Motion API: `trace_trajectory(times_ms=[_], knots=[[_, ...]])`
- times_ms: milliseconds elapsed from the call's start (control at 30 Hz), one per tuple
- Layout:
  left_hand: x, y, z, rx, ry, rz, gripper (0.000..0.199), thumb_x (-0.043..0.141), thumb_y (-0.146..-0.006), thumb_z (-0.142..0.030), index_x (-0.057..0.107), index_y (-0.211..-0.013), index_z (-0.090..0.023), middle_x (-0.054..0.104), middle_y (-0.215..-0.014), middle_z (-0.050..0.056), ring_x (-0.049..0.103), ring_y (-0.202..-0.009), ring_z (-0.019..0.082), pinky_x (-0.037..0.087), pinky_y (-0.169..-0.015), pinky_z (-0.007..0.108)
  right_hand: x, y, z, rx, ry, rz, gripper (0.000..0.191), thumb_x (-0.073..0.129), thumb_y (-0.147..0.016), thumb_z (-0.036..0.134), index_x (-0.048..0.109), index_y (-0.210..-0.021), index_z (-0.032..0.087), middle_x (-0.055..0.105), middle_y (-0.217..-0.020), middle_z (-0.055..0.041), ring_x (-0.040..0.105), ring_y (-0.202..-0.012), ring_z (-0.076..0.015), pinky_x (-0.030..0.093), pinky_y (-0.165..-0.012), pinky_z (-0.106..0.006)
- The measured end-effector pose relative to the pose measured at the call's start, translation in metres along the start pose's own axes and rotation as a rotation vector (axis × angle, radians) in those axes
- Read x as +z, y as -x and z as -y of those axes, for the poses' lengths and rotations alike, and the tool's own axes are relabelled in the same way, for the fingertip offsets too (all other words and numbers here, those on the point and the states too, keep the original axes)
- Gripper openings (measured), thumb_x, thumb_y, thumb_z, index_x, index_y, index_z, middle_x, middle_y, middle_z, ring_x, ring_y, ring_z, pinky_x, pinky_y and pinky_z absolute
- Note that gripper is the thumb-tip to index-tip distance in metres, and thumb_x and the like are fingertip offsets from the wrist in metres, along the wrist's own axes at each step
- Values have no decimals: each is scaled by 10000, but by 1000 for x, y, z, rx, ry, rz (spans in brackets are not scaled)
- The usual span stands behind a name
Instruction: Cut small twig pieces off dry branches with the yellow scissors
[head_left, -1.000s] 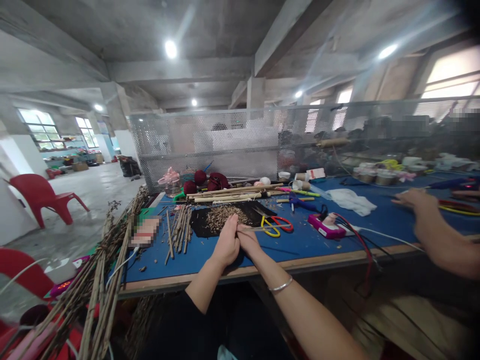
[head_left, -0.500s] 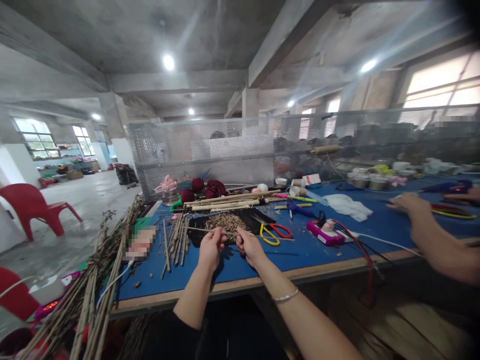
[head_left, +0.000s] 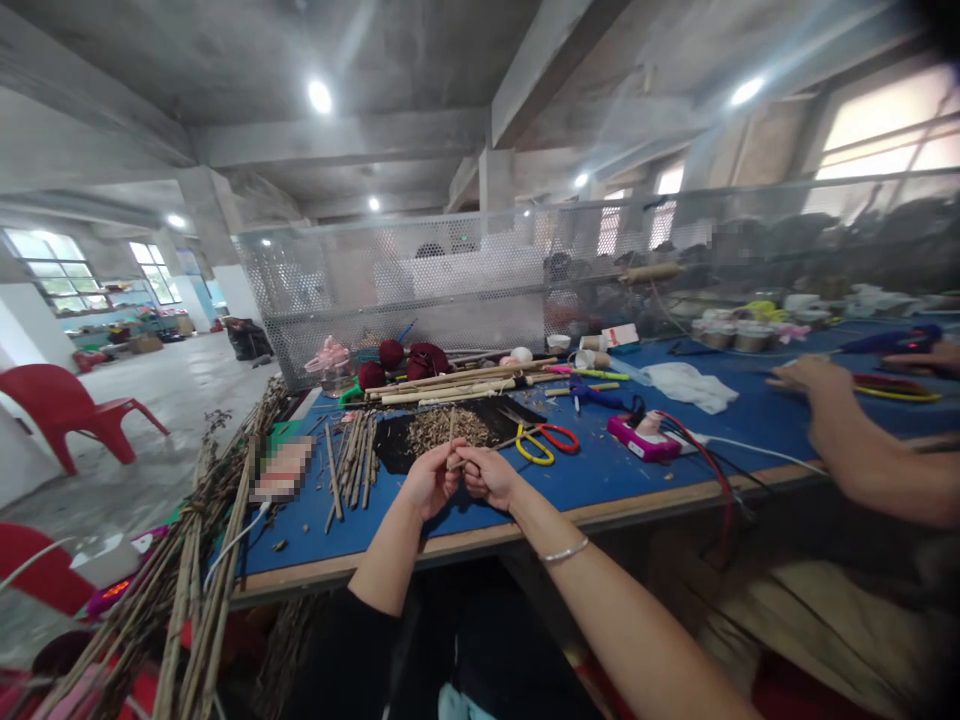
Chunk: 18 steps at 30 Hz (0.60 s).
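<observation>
My left hand (head_left: pixel 433 482) and my right hand (head_left: pixel 486 474) are close together above the near part of the blue table, both closed. A thin twig (head_left: pixel 452 426) points up and away from my left fingers. From my right fingers a thin length of twig runs off to the right, toward the scissors. Whether the two lengths are joined is hidden by my fingers. Beyond my hands lies a black cloth (head_left: pixel 391 446) with a heap of short brown twig bits (head_left: pixel 431 428). Scissors (head_left: pixel 534 447) with one yellow and one red handle rest at its right edge.
Cut sticks (head_left: pixel 358 455) lie left of the cloth, long dry branches (head_left: pixel 199 560) at the table's left end. Dark red yarn balls (head_left: pixel 426 361) and longer sticks (head_left: pixel 465 385) are behind. A purple power strip (head_left: pixel 643 440) stands right, near a co-worker's arm (head_left: pixel 840 420).
The twig stretched straight between my hands before; now one length points away from me and another to the right. My hands have come together. The view has shifted slightly.
</observation>
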<state>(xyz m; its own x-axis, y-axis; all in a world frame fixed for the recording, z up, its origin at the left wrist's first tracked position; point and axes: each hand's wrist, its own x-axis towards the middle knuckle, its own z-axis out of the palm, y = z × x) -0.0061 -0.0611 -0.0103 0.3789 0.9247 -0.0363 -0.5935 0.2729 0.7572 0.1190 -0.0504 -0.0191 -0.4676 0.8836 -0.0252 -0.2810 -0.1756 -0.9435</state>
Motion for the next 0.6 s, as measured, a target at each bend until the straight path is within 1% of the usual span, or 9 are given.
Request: trace_trajectory(times_ms=[100, 167, 200, 267, 333, 400, 467, 500, 600], knots=[[2, 0, 0, 1, -71, 2, 257, 562, -736, -285, 583, -924, -111, 282, -464, -90, 243, -341, 8, 192, -315, 113, 2, 1, 0, 15, 13, -2, 277, 526, -682, 379, 403, -520, 190, 240, -318, 116, 154, -295, -33, 94, -336, -176], [1, -3, 2, 77, -149, -47, 274, 533, -748, -319, 564, -932, -119, 241, -456, -97, 212, -340, 19, 176, -325, 126, 4, 0, -1, 7, 30, 0, 321, 516, -693, 395, 365, -492, 195, 245, -322, 109, 155, -297, -33, 89, -336, -179], [0, -5, 3, 150, -204, -96, 276, 508, -760, -337, 551, -932, -124, 246, -460, -96, 217, -343, 26, 186, -331, 134, 5, -2, -3, -5, 45, -6, 353, 500, -705, 418, 340, -479, 199, 248, -320, 105, 152, -293, -34, 86, -334, -184], [-2, -8, 5, 356, -369, -242, 265, 438, -796, -361, 523, -914, -140, 302, -484, -84, 261, -354, 41, 235, -350, 157, 6, -5, -7, -50, 95, -49, 398, 454, -729, 478, 313, -471, 209, 250, -320, 99, 145, -283, -41, 84, -327, -198], [-4, -10, 8, 559, -639, -379, 258, 374, -829, -362, 513, -898, -156, 371, -518, -63, 335, -384, 61, 297, -394, 183, 6, -8, -11, -130, 172, -131, 416, 431, -738, 511, 306, -473, 217, 240, -324, 96, 153, -284, -51, 97, -326, -211], [-4, -9, 9, 702, -932, -484, 258, 338, -848, -339, 522, -903, -166, 444, -562, -33, 428, -459, 90, 358, -477, 212, 5, -9, -13, -217, 238, -217, 425, 423, -745, 522, 313, -472, 216, 247, -338, 89, 181, -302, -59, 125, -338, -217], [-3, -7, 10, 770, -1144, -567, 260, 326, -856, -305, 534, -929, -169, 515, -627, 4, 502, -566, 124, 396, -579, 245, 4, -8, -13, -316, 345, -308, 428, 418, -757, 516, 343, -470, 208, 290, -367, 72, 236, -343, -68, 170, -364, -220], [-3, -6, 10, 783, -1204, -601, 259, 326, -856, -292, 537, -944, -169, 547, -668, 23, 526, -618, 139, 404, -624, 261, 4, -7, -12, -371, 420, -352, 427, 415, -765, 508, 361, -472, 203, 315, -388, 63, 265, -371, -73, 196, -383, -221], [-3, -6, 10, 802, -1243, -649, 252, 337, -852, -267, 534, -971, -164, 599, -775, 61, 559, -720, 165, 416, -705, 291, 5, -3, -8, -539, 658, -472, 428, 399, -789, 482, 372, -474, 193, 339, -445, 46, 307, -455, -85, 238, -448, -225]])
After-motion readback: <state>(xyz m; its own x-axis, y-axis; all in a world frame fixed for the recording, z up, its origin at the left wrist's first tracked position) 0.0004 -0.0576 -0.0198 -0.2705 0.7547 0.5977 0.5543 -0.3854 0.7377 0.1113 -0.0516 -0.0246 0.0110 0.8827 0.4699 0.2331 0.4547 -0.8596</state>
